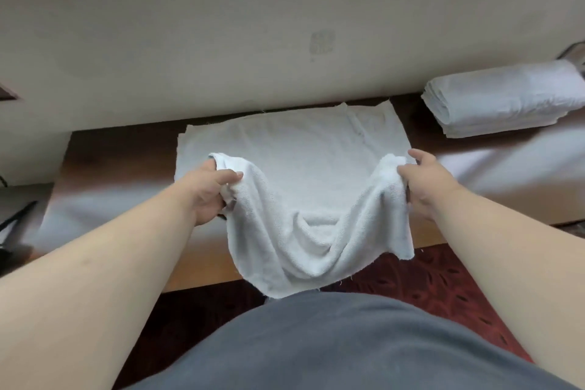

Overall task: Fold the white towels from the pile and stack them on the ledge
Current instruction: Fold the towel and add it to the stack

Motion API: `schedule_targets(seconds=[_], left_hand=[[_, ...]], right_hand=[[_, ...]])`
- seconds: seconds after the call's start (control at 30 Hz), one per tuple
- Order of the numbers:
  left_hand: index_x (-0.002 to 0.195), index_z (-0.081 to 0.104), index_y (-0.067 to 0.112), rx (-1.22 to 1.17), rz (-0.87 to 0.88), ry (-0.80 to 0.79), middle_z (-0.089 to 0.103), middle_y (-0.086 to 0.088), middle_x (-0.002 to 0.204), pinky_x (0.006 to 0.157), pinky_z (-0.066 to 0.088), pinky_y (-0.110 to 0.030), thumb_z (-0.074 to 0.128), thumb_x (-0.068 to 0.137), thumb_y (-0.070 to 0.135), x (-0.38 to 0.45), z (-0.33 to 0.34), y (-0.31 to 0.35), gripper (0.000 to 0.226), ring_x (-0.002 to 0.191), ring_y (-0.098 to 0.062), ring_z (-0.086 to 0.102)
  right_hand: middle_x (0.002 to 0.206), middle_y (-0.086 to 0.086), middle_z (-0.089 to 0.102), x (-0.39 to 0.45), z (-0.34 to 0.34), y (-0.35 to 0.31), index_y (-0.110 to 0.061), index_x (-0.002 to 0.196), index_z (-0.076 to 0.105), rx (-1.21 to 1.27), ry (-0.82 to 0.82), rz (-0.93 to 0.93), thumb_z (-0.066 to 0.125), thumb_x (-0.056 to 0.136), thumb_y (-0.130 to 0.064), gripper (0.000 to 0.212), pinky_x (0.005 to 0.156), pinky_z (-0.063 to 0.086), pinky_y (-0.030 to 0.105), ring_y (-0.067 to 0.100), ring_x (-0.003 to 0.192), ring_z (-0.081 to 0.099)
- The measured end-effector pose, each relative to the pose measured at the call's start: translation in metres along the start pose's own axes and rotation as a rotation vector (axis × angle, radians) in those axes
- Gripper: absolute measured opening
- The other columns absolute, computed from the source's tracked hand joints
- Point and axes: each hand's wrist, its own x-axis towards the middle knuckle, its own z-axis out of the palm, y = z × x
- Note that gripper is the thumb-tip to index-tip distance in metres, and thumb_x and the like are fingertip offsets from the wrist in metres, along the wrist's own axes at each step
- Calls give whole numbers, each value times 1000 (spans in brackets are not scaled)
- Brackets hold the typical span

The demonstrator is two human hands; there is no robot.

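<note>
Landmark: wooden ledge (133,149), running along the base of the pale wall (221,51).
White towel (294,174): far half lies flat on the ledge, its far edge against the wall; near half is lifted and sags in the middle, hanging over the near edge of the ledge.
Left hand (210,191): fingers curled around the near left corner of the white towel, gripping it above the ledge.
Right hand (425,182): thumb and fingers pinch the near right corner of the white towel, held at about the same height.
Folded stack (503,98): white towels piled on the ledge to the right of the white towel, well apart from it, near the wall.
Carpet (443,288): dark red patterned floor below the near edge of the ledge.
Grey garment (332,345): on the person's torso, nearest the camera.
</note>
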Motion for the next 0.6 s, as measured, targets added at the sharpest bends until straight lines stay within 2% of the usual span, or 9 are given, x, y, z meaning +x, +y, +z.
schedule_targets(seconds=[0.07, 0.1, 0.17, 0.2, 0.27, 0.3, 0.43, 0.53, 0.6], left_hand=[[117, 48, 23, -14, 26, 8, 57, -12, 98, 57, 50, -33, 53, 93, -2, 19, 10, 15, 35, 73, -22, 58], [117, 46, 24, -1, 53, 37, 54, -13, 100, 62, 52, -34, 51, 93, -5, 29, 15, 19, 38, 78, -24, 59], [133, 40, 23, 170, 75, 131, 51, -14, 114, 83, 52, -37, 54, 94, -1, 51, 21, 21, 48, 96, -26, 59], [147, 28, 21, 294, 44, 161, 51, -12, 122, 94, 51, -39, 59, 94, 6, 59, 20, 18, 63, 106, -26, 58], [157, 4, 26, 529, -61, 173, 56, -7, 122, 102, 47, -47, 70, 89, 29, 66, 14, 7, 94, 112, -28, 58], [157, 2, 28, 655, -111, 162, 58, -9, 124, 102, 47, -48, 73, 85, 40, 66, 11, -1, 102, 113, -30, 58], [153, 22, 20, 938, -181, 121, 47, -6, 146, 102, 45, -47, 76, 76, 54, 66, 8, -45, 101, 120, -33, 55], [144, 41, 21, 1178, -153, 259, 44, -13, 136, 97, 48, -45, 72, 70, 68, 69, 12, -63, 94, 116, -36, 54], [141, 45, 18, 1181, -117, 270, 41, -15, 131, 91, 50, -42, 72, 70, 68, 71, 12, -69, 90, 109, -35, 55]], right_hand=[[132, -1, 54, 7, 13, -6, -33, 154, 25, 90, -48, 29, 49, 95, -7, 68, 95, 52, 47, 25, 106, 62], [127, -1, 56, 10, 19, -5, -30, 155, 22, 88, -75, 26, 51, 96, -9, 69, 100, 49, 47, 24, 105, 62], [118, 3, 58, 11, 23, 3, -28, 156, 21, -106, -83, 37, 62, 91, -23, 77, 104, 47, 47, 24, 103, 60], [125, 5, 56, 9, 21, 9, -29, 155, 22, -276, -70, 78, 67, 86, -33, 83, 105, 46, 47, 26, 110, 59], [139, 8, 50, 3, 15, 29, -26, 153, 27, -535, -90, 157, 74, 79, -47, 90, 102, 48, 41, 29, 119, 56], [141, 8, 50, 1, 13, 40, -23, 151, 30, -611, -124, 168, 76, 77, -50, 91, 98, 49, 38, 29, 120, 57], [131, 3, 53, -8, 10, 70, -19, 136, 44, -739, -101, 79, 79, 73, -54, 80, 84, 46, 31, 21, 108, 57], [109, -2, 58, -12, 12, 80, -20, 122, 49, -846, -108, 4, 71, 81, -47, 54, 75, 43, 32, 19, 95, 57], [93, -3, 61, -12, 16, 78, -19, 106, 54, -837, -74, -23, 58, 91, -39, 25, 71, 43, 32, 22, 91, 60]])
